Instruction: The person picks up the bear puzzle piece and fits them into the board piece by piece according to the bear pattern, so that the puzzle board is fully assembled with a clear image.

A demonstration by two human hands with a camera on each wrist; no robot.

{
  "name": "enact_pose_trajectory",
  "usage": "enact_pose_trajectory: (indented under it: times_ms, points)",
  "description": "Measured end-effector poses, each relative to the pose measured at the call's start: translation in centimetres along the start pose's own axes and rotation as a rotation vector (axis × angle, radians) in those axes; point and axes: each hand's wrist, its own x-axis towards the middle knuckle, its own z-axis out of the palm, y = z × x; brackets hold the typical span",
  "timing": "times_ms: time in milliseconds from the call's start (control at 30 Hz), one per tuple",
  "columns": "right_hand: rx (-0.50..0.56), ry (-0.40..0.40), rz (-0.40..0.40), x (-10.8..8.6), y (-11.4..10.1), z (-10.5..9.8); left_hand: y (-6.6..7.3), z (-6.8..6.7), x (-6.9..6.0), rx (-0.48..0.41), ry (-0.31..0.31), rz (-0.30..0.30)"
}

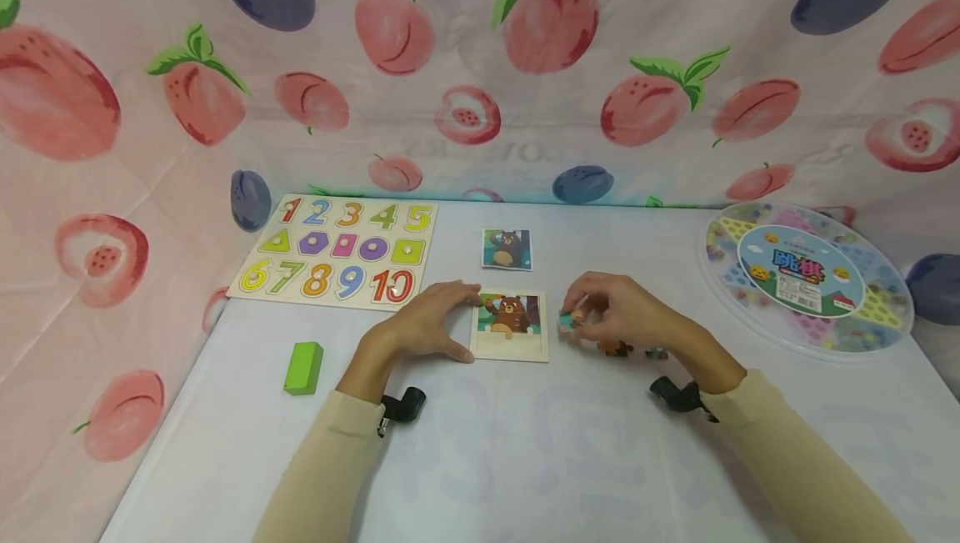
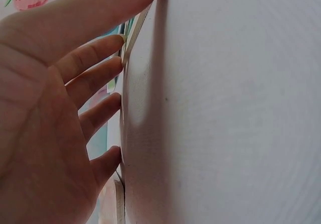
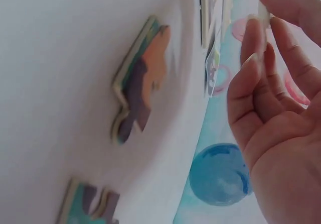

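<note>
A small wooden bear puzzle board [image 1: 510,349] lies in the middle of the table, its upper part filled with picture and its lower strip bare wood. My left hand [image 1: 423,322] is at its left side, fingers spread and fairly straight, fingertips at the upper left corner and thumb by the lower left. Just right of the board, my right hand [image 1: 626,309] pinches a teal and brown puzzle piece [image 1: 566,321] between thumb and fingers. Beneath that hand lie a brown and orange piece [image 3: 143,78] and a teal and brown piece [image 3: 90,204].
Behind the board lies a bear picture card [image 1: 507,249]. A number and shape board [image 1: 333,251] is at the back left, with a green block [image 1: 303,368] in front of it. A round Chinese checkers box [image 1: 810,276] stands at the right. Fruit-print cloth hangs behind.
</note>
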Motion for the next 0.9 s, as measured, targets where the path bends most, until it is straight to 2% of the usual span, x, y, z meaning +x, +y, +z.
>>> enact_pose_trajectory:
  times_ms: [133,433,700,900]
  points:
    - [0.072,0.011,-0.006,0.2,-0.5,0.3,-0.1,0.0,0.0,0.004,0.003,0.012]
    - [0.113,-0.017,-0.069,1.6,-1.5,2.1,-0.1,0.0,-0.1,-0.001,0.001,0.001]
    - [0.067,-0.059,-0.017,3.2,-2.8,4.4,-0.1,-0.1,0.0,0.001,0.001,0.012]
    - [0.053,-0.062,-0.063,4.3,-3.2,5.8,-0.1,-0.1,0.0,0.001,0.004,0.011]
